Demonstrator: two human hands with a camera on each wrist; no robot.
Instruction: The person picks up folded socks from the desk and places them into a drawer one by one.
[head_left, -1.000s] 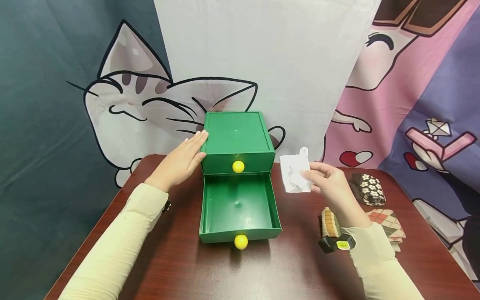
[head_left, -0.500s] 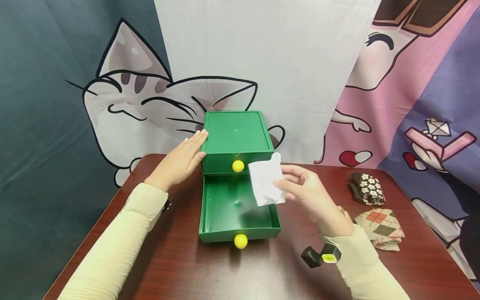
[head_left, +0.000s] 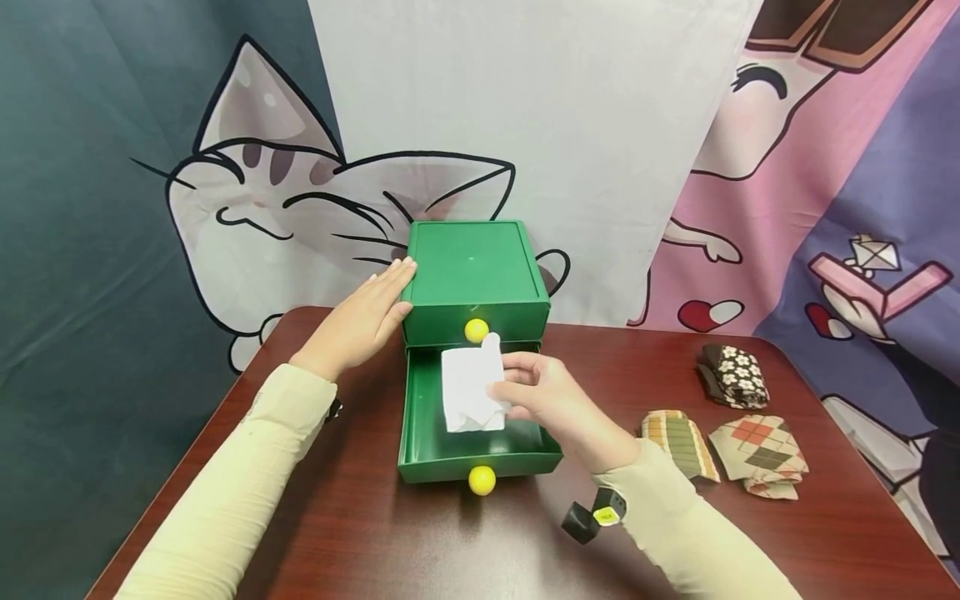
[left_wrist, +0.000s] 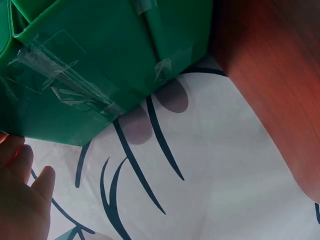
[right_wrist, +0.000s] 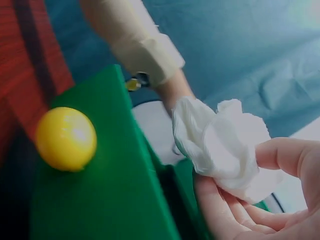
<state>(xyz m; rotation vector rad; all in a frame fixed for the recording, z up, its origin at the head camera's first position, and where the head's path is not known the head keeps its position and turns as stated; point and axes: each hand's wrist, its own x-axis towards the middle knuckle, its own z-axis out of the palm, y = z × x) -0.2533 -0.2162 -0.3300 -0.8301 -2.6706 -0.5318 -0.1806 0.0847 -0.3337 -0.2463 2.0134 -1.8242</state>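
Between its thumb and fingers, my right hand (head_left: pixel 558 404) pinches a folded white cloth (head_left: pixel 471 387) with a small tab sticking up. The cloth hangs over the pulled-out lower drawer (head_left: pixel 435 472) of a green two-drawer cabinet (head_left: pixel 468 262). In the right wrist view the soft, crumpled white cloth (right_wrist: pixel 225 150) is close to the drawer. My left hand (head_left: pixel 360 317) rests straight-fingered against the cabinet's upper left edge. In the left wrist view, that hand's fingers (left_wrist: pixel 44 185) show at the lower left corner. A yellow ball knob (head_left: pixel 482 481) sits on the lower drawer's front.
Folded fabric pieces lie on the right of the brown table (head_left: pixel 337 533): a floral one (head_left: pixel 738 377), a striped one (head_left: pixel 681 443) and an argyle one (head_left: pixel 761 454). The upper drawer, with its own yellow knob (head_left: pixel 476 331), is closed. A printed curtain (head_left: pixel 540 108) hangs behind.
My right hand has carried the white cloth left, from beside the cabinet to above the lower drawer. The striped piece has come into full view. My left hand has stayed in place.
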